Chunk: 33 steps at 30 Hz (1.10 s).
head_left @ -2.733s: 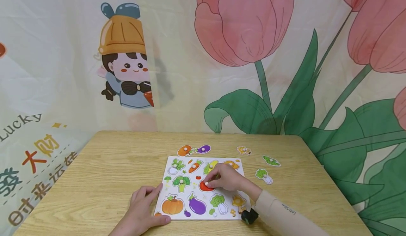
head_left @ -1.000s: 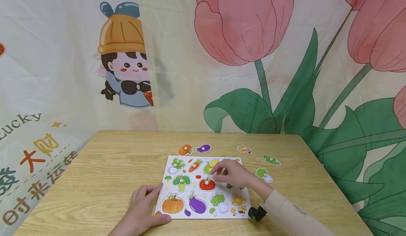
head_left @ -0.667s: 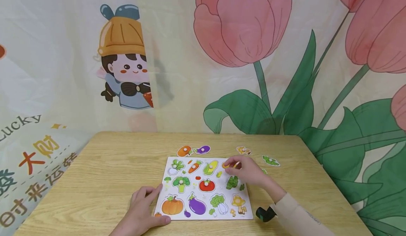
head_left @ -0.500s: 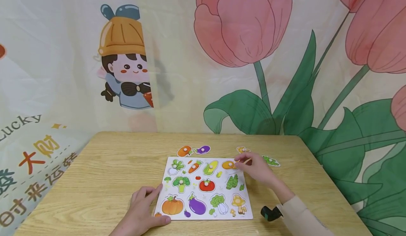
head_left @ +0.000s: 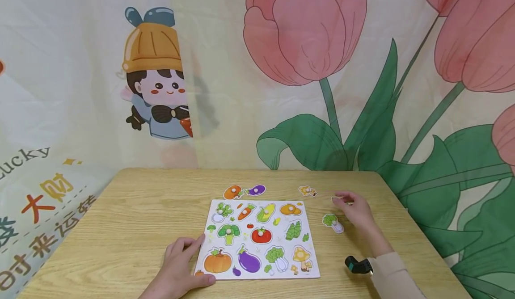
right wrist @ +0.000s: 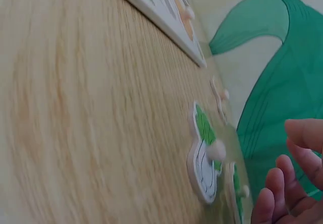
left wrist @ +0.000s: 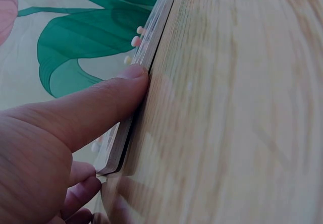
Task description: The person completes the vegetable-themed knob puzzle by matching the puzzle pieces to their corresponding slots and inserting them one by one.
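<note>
A white vegetable knob puzzle board (head_left: 281, 238) lies on the table. My left hand (head_left: 179, 263) rests at its near left corner, the straight thumb (left wrist: 108, 95) against the near edge and the fingers by the left side. Carrot (head_left: 244, 212), corn, potato (head_left: 290, 209), broccoli and tomato (head_left: 261, 235) pieces sit in their spots with knobs showing. My right hand (head_left: 358, 212) is right of the board, thumb and fingers apart in the right wrist view. Close by it is a leafy green piece (right wrist: 237, 191), mostly covered by the hand in the head view. A cabbage piece (head_left: 332, 223) lies nearer.
Loose pumpkin (head_left: 232, 192) and eggplant (head_left: 256, 190) pieces lie behind the board, a mushroom piece (head_left: 307, 191) at its far right corner. A black wrist camera (head_left: 358, 265) hangs by the right sleeve. A printed curtain (head_left: 225, 111) stands behind the table.
My right hand has let go of the tomato's knob, passed over the potato piece and moved right, off the board to the leafy green piece. My left hand has stayed at the corner.
</note>
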Motion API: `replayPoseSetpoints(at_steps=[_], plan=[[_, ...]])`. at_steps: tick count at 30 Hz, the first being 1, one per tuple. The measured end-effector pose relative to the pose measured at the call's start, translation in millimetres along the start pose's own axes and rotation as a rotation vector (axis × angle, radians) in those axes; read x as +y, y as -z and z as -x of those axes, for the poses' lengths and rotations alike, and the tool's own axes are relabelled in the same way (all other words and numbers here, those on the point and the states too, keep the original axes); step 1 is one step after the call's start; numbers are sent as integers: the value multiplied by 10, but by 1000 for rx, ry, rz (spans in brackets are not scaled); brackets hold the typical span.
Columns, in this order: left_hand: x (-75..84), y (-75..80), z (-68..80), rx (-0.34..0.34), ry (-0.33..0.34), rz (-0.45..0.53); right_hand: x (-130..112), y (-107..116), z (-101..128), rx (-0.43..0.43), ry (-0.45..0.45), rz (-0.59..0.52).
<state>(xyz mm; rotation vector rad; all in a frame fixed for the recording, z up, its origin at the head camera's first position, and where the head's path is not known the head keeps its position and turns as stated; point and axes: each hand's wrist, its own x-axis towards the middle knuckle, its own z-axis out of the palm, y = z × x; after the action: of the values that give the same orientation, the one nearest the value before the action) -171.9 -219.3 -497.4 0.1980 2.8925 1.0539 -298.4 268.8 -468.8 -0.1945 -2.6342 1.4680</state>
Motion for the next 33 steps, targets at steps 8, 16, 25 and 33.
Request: replayPoseSetpoints(at_steps=[8,16,25,33], plan=[[14,22,8,-17,14,12,180,58,-61,63,-65,-35],[10,17,4,-27,3,16,289,6,-97,119,-75,-22],[20,23,-4,-23,10,5,359,-10,-103,127,-108,28],[18,13,0,-18,2,-3,312,-42,-136,153,-112,63]])
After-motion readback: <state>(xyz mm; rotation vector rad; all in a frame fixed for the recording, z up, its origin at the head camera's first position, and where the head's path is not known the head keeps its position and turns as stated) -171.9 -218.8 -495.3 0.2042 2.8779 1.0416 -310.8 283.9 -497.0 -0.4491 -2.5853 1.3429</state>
